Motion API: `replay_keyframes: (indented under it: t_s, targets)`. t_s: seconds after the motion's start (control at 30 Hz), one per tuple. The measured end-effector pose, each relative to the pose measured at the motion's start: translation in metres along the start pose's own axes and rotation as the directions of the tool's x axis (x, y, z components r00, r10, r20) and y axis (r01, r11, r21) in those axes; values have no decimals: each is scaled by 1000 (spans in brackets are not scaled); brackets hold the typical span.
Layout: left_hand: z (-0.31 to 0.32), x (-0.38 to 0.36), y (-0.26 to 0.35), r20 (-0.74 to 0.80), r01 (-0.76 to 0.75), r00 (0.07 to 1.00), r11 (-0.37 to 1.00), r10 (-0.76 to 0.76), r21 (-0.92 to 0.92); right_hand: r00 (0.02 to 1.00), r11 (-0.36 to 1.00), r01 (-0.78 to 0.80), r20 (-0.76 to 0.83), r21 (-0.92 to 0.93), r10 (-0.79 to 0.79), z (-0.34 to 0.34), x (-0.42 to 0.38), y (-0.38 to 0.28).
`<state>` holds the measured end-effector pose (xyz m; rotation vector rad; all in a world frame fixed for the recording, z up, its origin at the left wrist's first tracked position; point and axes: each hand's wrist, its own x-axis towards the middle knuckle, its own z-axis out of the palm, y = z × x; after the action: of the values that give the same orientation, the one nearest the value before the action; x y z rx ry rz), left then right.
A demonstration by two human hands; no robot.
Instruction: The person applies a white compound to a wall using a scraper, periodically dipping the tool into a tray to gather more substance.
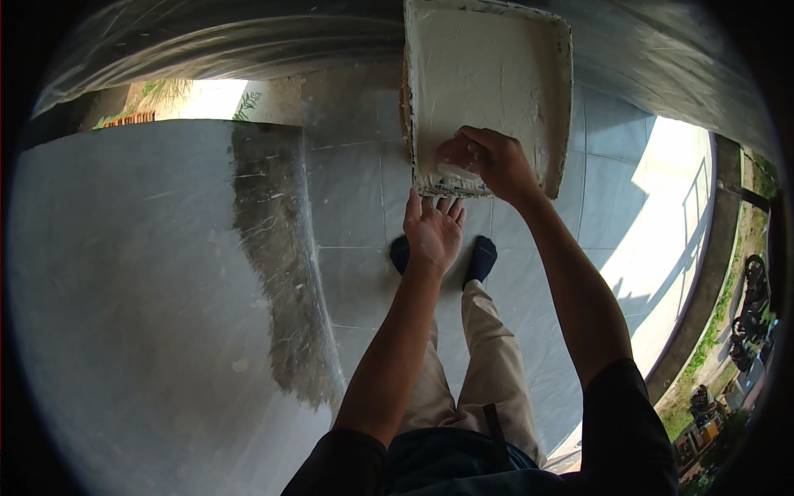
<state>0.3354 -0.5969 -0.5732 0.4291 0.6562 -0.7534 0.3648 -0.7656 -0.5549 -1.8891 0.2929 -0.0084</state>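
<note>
A rectangular tray (488, 66) coated with pale, wet-looking paste stands in front of me. My right hand (500, 161) is closed around a reddish scraper (457, 154) whose lower edge carries paste, at the tray's near end. Below that near rim, my left hand (434, 236) is palm up with its fingers spread, the fingertips close to the rim. Pale smears mark the left palm, and nothing lies in it. Whether the left fingertips touch the tray, I cannot tell.
A grey wall surface (132, 273) with a dark rough band (277, 281) fills the left side. My feet in dark socks (480, 261) stand on grey floor tiles (356, 194). Sheeting (248, 37) hangs behind the tray. Motorcycles (747, 310) are outside at the right.
</note>
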Motion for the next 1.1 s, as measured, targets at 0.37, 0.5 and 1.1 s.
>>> replay_keyframes:
  t_s: [0.37,0.5,1.1]
  targets:
    - [4,-3,2,38,-1,999,999,0,32,995,988,48,96,-147,-34,13,11,8]
    - [6,-4,2,43,-4,999,1000,3,31,983,987,8,180,-160,21,15,19,1]
    - [4,-4,5,27,12,1000,999,-13,32,927,934,-81,318,-347,199,7,40,-6]
